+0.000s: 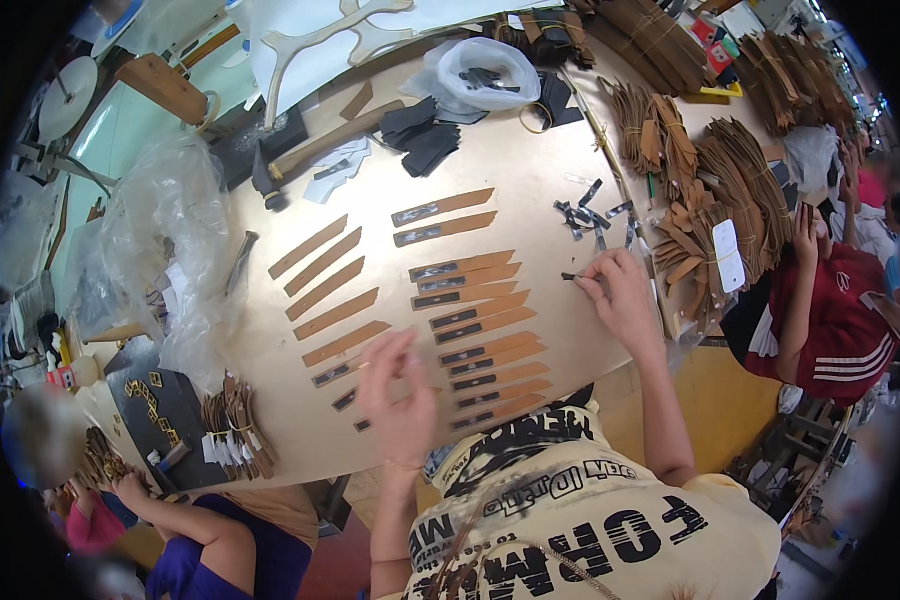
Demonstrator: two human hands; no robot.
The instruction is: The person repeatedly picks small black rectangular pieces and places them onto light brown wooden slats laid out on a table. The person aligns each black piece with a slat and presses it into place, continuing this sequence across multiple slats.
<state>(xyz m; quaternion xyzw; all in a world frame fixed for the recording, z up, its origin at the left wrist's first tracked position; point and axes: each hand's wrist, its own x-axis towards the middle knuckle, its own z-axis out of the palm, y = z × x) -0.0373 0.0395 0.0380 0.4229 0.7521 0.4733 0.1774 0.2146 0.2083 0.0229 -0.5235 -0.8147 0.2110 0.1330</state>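
My right hand [620,295] is at the table's right side, thumb and fingertips pinched on a small black strip [571,277]. Just beyond it lies a loose heap of similar shiny black strips [582,215]. My left hand [398,395], slightly blurred, hovers over the lower end of the left column with its fingers apart; nothing shows in it. That column holds several brown leather strips [332,312], the upper ones plain, the nearest ones bearing dark patches. Between my hands runs a second column of brown leather strips [490,325] with black patches on their left ends, some overlapping.
Black pieces [435,150], a plastic bag [490,75] and a hammer [270,175] lie at the back. Bundled brown strips [740,180] crowd the right edge. Crumpled clear plastic [175,250] sits at left. Other people work at left and right.
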